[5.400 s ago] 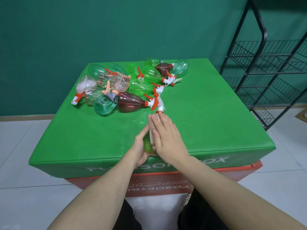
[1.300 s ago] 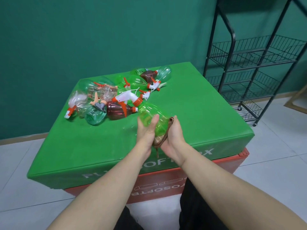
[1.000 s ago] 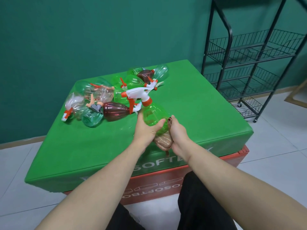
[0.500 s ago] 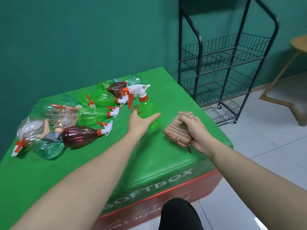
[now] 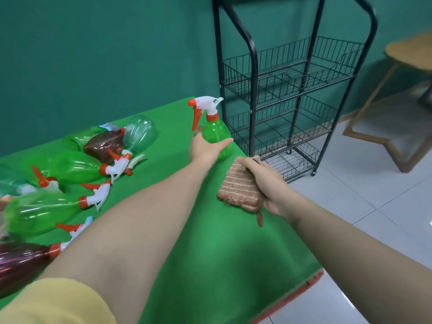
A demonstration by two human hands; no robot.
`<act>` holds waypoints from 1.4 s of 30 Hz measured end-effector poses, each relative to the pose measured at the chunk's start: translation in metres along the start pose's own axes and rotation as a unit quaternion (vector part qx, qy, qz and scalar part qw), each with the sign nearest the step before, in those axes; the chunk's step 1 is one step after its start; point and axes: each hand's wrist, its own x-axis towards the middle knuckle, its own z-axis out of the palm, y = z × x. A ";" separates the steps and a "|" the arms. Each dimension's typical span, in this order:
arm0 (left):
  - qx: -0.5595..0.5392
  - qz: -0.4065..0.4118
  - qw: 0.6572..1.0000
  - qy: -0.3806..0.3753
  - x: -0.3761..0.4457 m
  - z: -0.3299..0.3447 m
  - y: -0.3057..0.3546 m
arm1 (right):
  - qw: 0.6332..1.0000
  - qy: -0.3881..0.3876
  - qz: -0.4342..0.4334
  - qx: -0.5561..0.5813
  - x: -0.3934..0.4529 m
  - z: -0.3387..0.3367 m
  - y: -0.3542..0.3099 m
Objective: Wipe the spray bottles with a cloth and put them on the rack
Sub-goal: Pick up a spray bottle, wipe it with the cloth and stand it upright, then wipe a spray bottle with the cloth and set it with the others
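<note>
Your left hand [image 5: 205, 148] grips the green spray bottle [image 5: 216, 136] around its body, fingers and thumb curled on it, bottle upright with its white and orange trigger head on top, held above the far corner of the desk [image 5: 222, 253] nearest the rack [image 5: 292, 90]. Your right hand [image 5: 268, 183] holds the folded brown striped cloth [image 5: 239, 185], fingers curled over its top edge, just on your side of the bottle and apart from it; a small tag hangs below the cloth. Rack stands on the floor right beside the desk, black wire, three basket shelves visible, bottle close to its left post. Other spray bottles [image 5: 77, 169] lie in a heap on the desk, well apart from the rack: green, clear and dark brown ones, all on their sides. Wooden stool [image 5: 406, 66] stands beyond the rack. Yellow sleeve [image 5: 53, 302] shows on your left arm.
</note>
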 end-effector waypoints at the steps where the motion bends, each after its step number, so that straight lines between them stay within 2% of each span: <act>1: 0.010 0.004 1.000 0.005 0.008 0.004 -0.001 | 1.000 0.000 0.000 0.004 0.006 0.000 0.000; 8: 0.059 0.016 0.998 0.025 0.032 0.013 -0.013 | 1.000 0.011 0.005 0.015 0.025 -0.004 0.002; 15: 0.071 -0.008 0.997 0.011 0.006 -0.017 -0.011 | 0.999 0.038 0.015 0.019 0.003 0.005 0.010; 22: 0.091 0.010 0.995 -0.037 -0.069 -0.091 -0.029 | 0.999 0.004 0.032 -0.020 -0.047 0.041 0.028; 27: 0.174 0.037 0.981 -0.074 -0.126 -0.160 -0.063 | 0.997 -0.032 0.043 -0.050 -0.079 0.087 0.050; 32: 0.250 0.052 0.964 -0.068 -0.160 -0.235 -0.098 | 0.994 -0.054 0.053 -0.073 -0.094 0.138 0.072; 35: 0.355 0.096 0.927 -0.070 -0.167 -0.279 -0.113 | 0.992 -0.069 0.059 -0.089 -0.096 0.167 0.082; 38: 0.491 0.130 0.859 -0.066 -0.170 -0.316 -0.118 | 0.988 -0.085 0.063 -0.109 -0.093 0.194 0.090; 42: 0.631 0.117 0.764 -0.069 -0.161 -0.355 -0.125 | 0.984 -0.096 0.072 -0.131 -0.085 0.222 0.099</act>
